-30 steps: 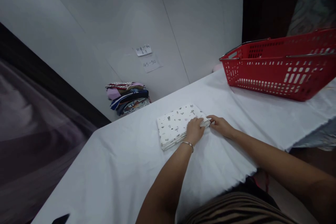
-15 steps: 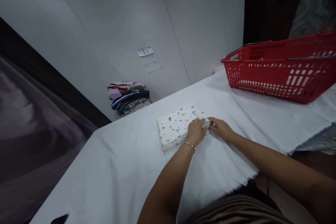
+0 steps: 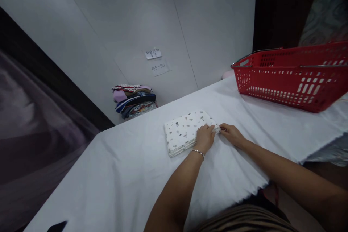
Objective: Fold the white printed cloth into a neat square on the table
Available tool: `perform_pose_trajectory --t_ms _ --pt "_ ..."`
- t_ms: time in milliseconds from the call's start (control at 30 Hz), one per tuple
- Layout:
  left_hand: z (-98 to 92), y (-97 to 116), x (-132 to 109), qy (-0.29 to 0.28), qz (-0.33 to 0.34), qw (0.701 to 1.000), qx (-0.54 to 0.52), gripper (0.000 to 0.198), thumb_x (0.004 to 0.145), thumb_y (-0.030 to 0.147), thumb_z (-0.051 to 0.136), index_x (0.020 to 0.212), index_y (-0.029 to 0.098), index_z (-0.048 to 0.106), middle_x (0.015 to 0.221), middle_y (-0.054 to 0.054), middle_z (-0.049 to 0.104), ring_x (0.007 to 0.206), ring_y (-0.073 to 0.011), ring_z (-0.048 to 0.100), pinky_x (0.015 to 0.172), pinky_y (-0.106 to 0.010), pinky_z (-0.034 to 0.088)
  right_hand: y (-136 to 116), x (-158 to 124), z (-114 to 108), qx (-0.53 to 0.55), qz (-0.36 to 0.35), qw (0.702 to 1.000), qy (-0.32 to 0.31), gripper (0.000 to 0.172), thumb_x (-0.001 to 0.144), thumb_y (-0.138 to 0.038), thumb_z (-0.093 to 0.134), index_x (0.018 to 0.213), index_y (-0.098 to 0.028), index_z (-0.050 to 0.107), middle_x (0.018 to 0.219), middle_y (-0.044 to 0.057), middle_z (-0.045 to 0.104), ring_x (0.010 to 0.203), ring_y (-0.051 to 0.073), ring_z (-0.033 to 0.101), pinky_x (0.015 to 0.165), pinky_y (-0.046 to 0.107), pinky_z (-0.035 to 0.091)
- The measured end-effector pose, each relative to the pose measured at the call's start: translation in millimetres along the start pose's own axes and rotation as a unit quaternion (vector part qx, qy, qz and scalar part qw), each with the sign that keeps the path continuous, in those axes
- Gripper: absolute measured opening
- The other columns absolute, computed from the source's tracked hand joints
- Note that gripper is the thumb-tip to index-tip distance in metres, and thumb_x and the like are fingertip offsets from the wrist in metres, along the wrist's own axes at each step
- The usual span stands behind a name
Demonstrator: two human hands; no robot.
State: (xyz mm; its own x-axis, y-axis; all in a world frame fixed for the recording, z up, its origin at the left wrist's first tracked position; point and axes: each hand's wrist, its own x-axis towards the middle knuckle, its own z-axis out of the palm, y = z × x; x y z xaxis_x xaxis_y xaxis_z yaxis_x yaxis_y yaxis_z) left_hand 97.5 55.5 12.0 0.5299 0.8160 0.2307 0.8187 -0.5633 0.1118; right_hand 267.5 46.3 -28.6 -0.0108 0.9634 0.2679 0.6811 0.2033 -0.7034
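Observation:
A neatly folded white cloth (image 3: 181, 130) with small grey-green printed motifs lies flat on the white-covered table. Over its near right part is my left hand (image 3: 205, 138), fingers bent and closed on the fabric by the right edge. My right hand (image 3: 230, 133) pinches the cloth's right corner between thumb and fingertips, drawing it slightly outward. The layers show along the near side. Part of the right edge is hidden under my fingers.
At the right of the table (image 3: 130, 174) stands a red plastic basket (image 3: 274, 83) with metal handles. A stack of folded clothes (image 3: 134, 101) sits beyond the far edge, by the wall. Handwritten paper notes (image 3: 159, 67) are stuck there. A dark object (image 3: 57, 226) lies at bottom left.
My right hand has shifted slightly outward with the corner, which was bunched and now looks flatter and more drawn out. My left hand stays on the cloth. The view has tilted a little.

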Motion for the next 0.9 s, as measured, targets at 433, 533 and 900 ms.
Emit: perform_pose_trajectory --t_ms 433,533,900 --pt "-11.7 6 21 -0.047 0.068 0.996 -0.020 0.046 0.085 0.013 0.042 0.127 0.031 0.043 0.113 -0.004 0.051 0.103 -0.0201 0.047 0.085 -0.031 0.041 -2 -1 1 0.003 0.006 1.000 0.003 0.026 0.077 -0.024 0.047 0.101 -0.024 0.058 0.089 0.001 0.068 0.072 0.017 0.061 0.067 0.029 0.044" --pt "-15.1 5 27 -0.065 0.070 0.995 -0.027 0.043 0.085 0.014 0.043 0.124 0.033 0.047 0.111 -0.003 0.052 0.102 -0.0193 0.048 0.084 -0.030 0.042 -3 -1 0 -0.002 0.007 1.000 0.004 0.029 0.077 -0.024 0.047 0.105 -0.025 0.055 0.089 0.000 0.068 0.072 0.016 0.061 0.067 0.028 0.044" --pt "-10.3 2 31 -0.060 0.085 0.995 0.007 0.026 0.091 0.024 0.038 0.107 0.025 0.058 0.103 -0.004 0.055 0.096 -0.0192 0.052 0.080 -0.031 0.044 -2 -2 0 0.030 0.012 0.999 0.001 0.025 0.078 -0.026 0.047 0.102 -0.024 0.048 0.085 0.000 0.066 0.069 0.015 0.060 0.065 0.028 0.043"
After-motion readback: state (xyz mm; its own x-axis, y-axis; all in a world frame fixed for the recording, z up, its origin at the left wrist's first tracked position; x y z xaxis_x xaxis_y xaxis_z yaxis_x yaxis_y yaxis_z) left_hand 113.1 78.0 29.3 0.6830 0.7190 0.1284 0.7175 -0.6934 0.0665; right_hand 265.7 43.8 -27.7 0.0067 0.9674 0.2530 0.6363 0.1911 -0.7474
